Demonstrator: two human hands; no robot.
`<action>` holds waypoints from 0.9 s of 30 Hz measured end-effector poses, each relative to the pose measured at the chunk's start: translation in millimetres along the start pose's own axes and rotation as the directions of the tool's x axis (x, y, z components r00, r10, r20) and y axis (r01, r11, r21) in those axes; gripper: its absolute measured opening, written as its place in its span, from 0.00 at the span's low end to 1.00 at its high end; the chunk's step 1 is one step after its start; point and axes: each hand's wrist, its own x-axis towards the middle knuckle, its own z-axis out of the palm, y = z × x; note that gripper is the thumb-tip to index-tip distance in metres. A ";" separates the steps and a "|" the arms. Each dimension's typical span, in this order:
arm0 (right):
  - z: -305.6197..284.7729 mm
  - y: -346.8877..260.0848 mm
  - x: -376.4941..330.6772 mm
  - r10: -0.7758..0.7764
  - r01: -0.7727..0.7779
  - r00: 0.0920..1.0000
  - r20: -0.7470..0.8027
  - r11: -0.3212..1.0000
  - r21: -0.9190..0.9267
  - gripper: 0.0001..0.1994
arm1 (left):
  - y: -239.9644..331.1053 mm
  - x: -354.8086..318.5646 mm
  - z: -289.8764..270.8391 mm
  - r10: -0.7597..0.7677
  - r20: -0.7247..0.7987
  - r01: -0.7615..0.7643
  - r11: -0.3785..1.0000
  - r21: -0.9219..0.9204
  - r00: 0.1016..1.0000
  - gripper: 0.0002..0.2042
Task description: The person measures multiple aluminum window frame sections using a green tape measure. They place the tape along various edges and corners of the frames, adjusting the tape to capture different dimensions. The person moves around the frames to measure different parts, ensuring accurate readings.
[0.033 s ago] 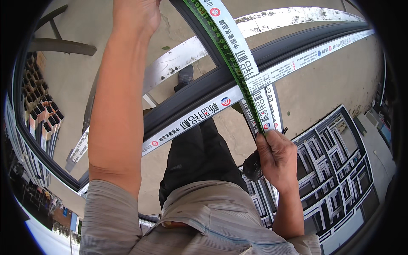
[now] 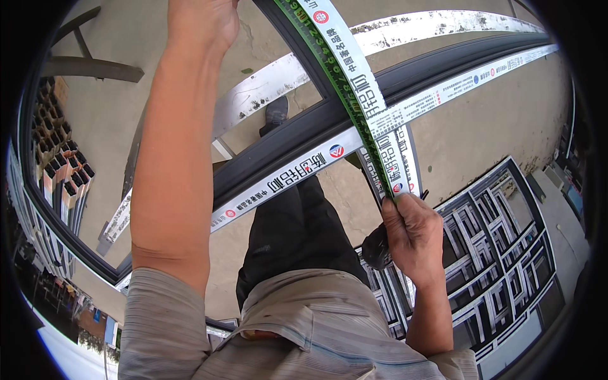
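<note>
A green measuring tape (image 2: pixel 347 95) is stretched along a dark frame bar with white printed film (image 2: pixel 364 73), from the top edge down to my right hand. My right hand (image 2: pixel 415 231) is closed, with thumb and fingers pinching the tape by the bar's near end. A black rounded object (image 2: pixel 376 247) sits beside that hand; I cannot make out what it is. My left hand (image 2: pixel 206 22) reaches up to the top edge, above the dark frame. Its fingers are cut off by the picture's edge. Another film-covered frame bar (image 2: pixel 285 174) crosses under the tape.
White, stained support bars (image 2: pixel 263 92) lie beneath the frame. Lattice window panels (image 2: pixel 494 247) lean at the right. Stacked hollow profiles (image 2: pixel 66 171) stand at the left, by a dark curved metal leg (image 2: pixel 95 68). My shoe (image 2: pixel 276 114) shows on the concrete floor (image 2: pixel 465 145).
</note>
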 end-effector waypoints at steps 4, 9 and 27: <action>-2.8 -3.6 -1.1 0.025 -0.025 1.000 0.014 1.000 -0.009 0.13 | 0.5 0.8 -0.9 -0.005 -0.015 0.005 1.000 0.010 1.000 0.17; -2.4 -4.5 2.5 0.022 -0.021 1.000 0.015 0.999 -0.024 0.12 | -1.6 2.6 -0.1 0.002 -0.027 -0.002 1.000 0.007 1.000 0.17; -1.6 -3.1 1.3 -0.017 0.016 1.000 -0.004 0.998 -0.063 0.14 | 0.4 2.6 -1.1 0.015 -0.025 -0.015 1.000 -0.017 1.000 0.15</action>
